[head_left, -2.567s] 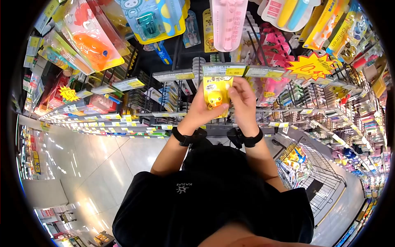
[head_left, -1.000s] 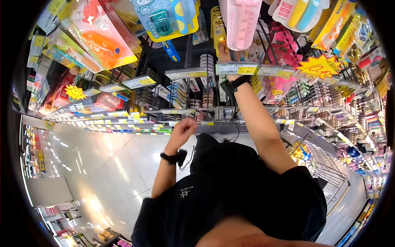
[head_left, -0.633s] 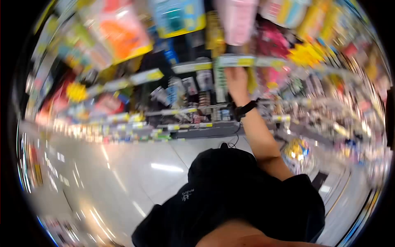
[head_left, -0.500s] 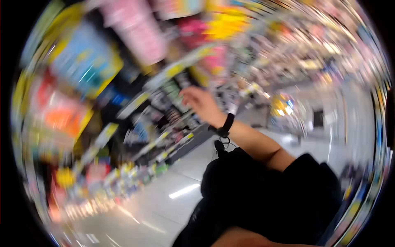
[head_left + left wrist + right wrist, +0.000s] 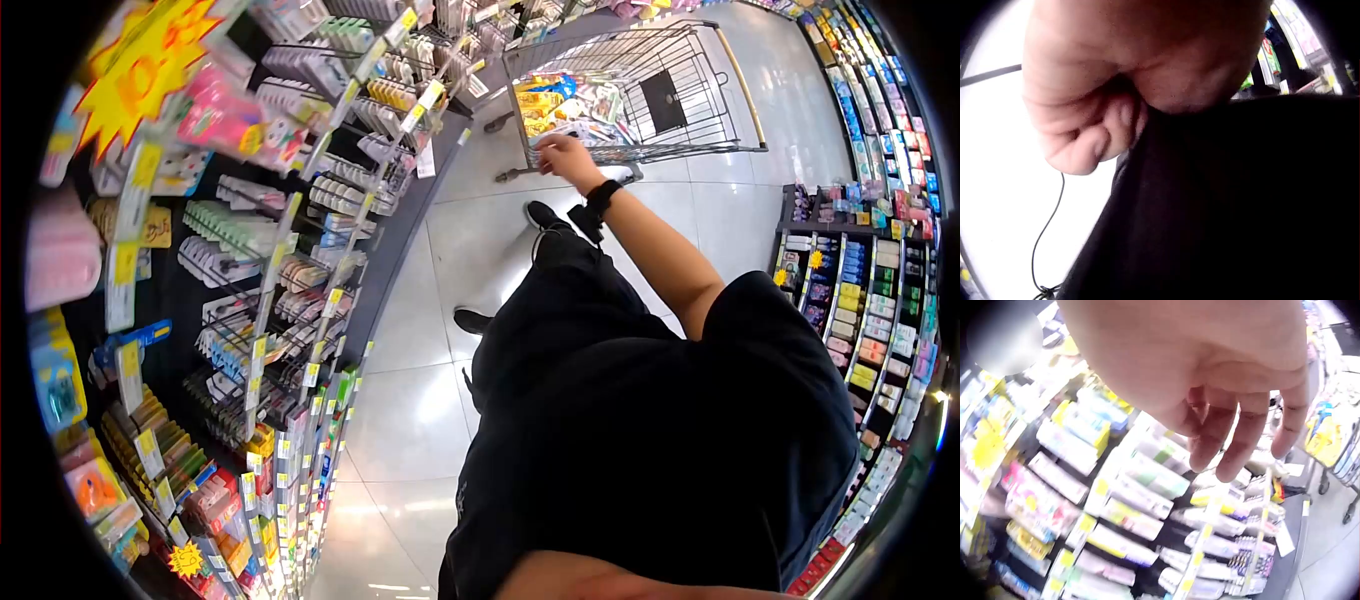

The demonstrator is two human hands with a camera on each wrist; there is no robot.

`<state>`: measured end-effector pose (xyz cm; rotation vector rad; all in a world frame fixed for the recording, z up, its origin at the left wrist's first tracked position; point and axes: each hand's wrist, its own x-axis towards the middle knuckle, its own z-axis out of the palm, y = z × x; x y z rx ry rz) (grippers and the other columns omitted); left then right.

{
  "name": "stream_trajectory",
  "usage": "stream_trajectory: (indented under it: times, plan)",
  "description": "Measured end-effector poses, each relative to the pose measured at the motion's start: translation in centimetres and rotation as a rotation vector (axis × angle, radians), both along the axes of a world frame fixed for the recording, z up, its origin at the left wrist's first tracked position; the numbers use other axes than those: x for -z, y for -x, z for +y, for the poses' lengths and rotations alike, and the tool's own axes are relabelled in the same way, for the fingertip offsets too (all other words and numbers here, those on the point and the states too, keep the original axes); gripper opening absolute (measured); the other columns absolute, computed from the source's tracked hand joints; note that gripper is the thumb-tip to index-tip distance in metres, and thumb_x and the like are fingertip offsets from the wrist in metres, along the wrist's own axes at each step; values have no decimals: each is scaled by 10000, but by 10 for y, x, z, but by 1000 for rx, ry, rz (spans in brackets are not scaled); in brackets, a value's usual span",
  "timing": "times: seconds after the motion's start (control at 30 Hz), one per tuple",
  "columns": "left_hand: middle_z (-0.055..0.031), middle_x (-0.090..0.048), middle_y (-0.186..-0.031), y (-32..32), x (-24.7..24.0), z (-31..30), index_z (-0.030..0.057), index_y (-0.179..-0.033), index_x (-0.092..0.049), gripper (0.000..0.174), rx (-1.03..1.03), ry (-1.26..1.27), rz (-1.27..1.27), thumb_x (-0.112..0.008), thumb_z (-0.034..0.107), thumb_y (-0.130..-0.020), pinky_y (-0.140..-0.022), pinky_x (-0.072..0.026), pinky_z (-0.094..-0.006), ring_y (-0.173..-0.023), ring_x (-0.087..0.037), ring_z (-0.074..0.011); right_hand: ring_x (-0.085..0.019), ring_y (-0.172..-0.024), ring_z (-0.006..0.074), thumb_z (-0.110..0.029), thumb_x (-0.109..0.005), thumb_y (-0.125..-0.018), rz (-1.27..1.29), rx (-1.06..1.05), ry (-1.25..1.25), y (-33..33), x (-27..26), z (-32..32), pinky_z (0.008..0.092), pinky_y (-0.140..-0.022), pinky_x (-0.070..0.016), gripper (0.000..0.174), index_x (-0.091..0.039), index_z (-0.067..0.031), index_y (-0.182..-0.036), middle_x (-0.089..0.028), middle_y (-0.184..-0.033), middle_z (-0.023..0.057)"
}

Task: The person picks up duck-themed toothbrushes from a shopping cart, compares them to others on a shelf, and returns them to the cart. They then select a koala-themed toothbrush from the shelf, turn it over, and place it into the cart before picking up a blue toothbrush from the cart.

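Note:
My right hand is raised ahead of the body, holding nothing. Its fingers hang loosely bent in the right wrist view, with racks of packaged goods behind them. In the head view it overlaps the near side of a wire shopping cart. The cart carries a pile of colourful packs. My left hand hangs low against black clothing, fingers loosely curled, with no object visible in it. The head view does not show that hand.
Tall shelving with hanging packs and price labels runs along the left. Another stocked shelf stands at the right. Pale floor tiles lie between them, and two dark shoes show there.
Both hands earlier held a small yellow package; then the right hand reached it to the rack and drew back without it. The view has swung right, toward the cart. The left hand dropped from the head view.

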<state>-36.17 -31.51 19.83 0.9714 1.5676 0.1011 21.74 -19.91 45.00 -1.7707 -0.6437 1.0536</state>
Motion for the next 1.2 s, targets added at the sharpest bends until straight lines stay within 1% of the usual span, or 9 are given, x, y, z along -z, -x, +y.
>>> stream_trajectory:
  times: [0.17,0.33,0.57,0.63,0.67,0.73,0.93,1.07,1.2]
  plan:
    - [-224,-698,-887,-129,1,-63,7,-915,-651,305,79,123,-8,-568,300,-924,-723,-523,-477,-867,-674,-414,-667,-900,178,-278,-612,-949,421,337,365,-178,90,12,417,-778,-476,172,-642,-201,-1100,-665,-968,-24]
    - [-222,-699,-890,-269,-6,-132,6,-915,-651,302,203,243,-6,-562,294,-925,-722,-524,-475,-866,-674,-412,-683,-879,210,-267,-616,-940,510,445,401,-325,223,62,439,-700,-448,206,-592,-156,-1112,-679,-989,21]
    - [-220,-700,-895,-379,-18,-134,4,-916,-652,299,345,232,-150,-554,286,-926,-721,-525,-472,-864,-675,-410,-688,-890,194,-251,-620,-919,218,257,638,-438,365,86,431,-755,-503,264,-682,-201,-1171,-692,-1075,-27]
    - [-219,-700,-897,-374,14,-117,4,-916,-652,298,380,61,-145,-552,284,-927,-721,-525,-472,-863,-675,-409,-690,-898,201,-241,-663,-873,17,150,667,-478,472,74,433,-765,-533,401,-658,-167,-1268,-713,-1062,17]
    - [-183,-696,-873,-366,49,-121,9,-931,-662,268,462,-37,180,-525,239,-943,-689,-527,-429,-771,-677,-337,-693,-978,220,-248,-700,-830,-420,-186,756,-490,479,80,426,-808,-554,534,-613,-99,-1336,-712,-1134,117]
    - [-79,-652,-784,-399,62,-67,23,-952,-659,158,-176,155,57,-543,130,-963,-607,-488,-320,-658,-604,-163,-671,-1096,289,-280,-723,-808,-472,-114,722,-484,488,84,379,-918,-533,648,-553,-55,-1391,-682,-1193,219]
    - [-9,-568,-783,-535,76,122,24,-1006,-616,92,-125,-109,-71,-594,110,-985,-646,-436,-245,-706,-532,-95,-538,-1176,476,-320,-778,-755,-631,-70,565,-455,499,113,478,-1028,-455,688,-519,-169,-1375,-503,-1337,281]
    - [-12,-587,-821,-610,91,182,4,-1062,-600,130,-158,-200,-180,-597,111,-990,-683,-452,-241,-744,-540,-94,-650,-1071,380,-455,-795,-741,-626,-323,560,-463,504,121,454,-943,-508,558,-697,-136,-1188,-684,-1122,228]
    - [-14,-610,-901,-667,78,207,12,-1083,-589,116,-212,-222,-370,-602,67,-981,-726,-463,-226,-799,-566,-93,-681,-907,308,-336,-738,-843,-518,-337,322,-462,473,124,394,-810,-515,383,-708,-74,-1121,-721,-976,165]
